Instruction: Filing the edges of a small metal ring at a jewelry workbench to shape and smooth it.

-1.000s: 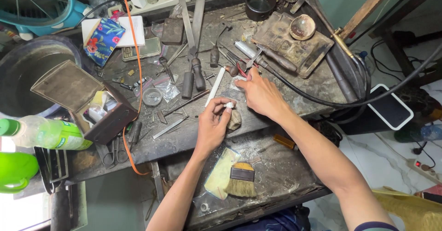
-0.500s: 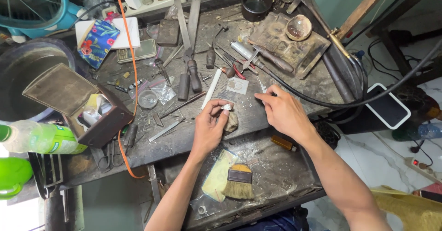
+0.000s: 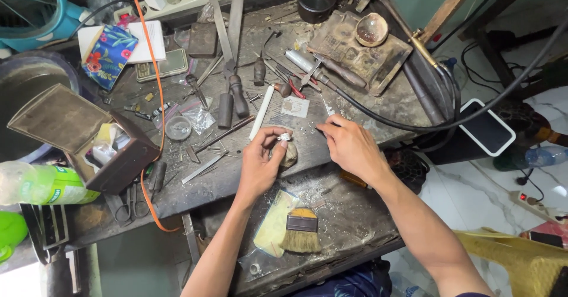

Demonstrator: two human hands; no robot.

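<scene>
Cluttered workbench [image 3: 236,173], dark and scarred. Open brown box [image 3: 77,137] at left. Flat brush [image 3: 302,229] near, on lower shelf. Right hand [image 3: 352,149] pinching thin tool, kind unclear. Left hand [image 3: 260,164] fingertips closed on small silvery ring [image 3: 285,136], centre bench.

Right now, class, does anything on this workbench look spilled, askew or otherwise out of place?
Pale filings or dust lie scattered on the bench between the left hand, which holds a small silvery piece, and the right hand. The open brown box sits tilted by the bench's left edge. Otherwise it is dense tool clutter.
</scene>
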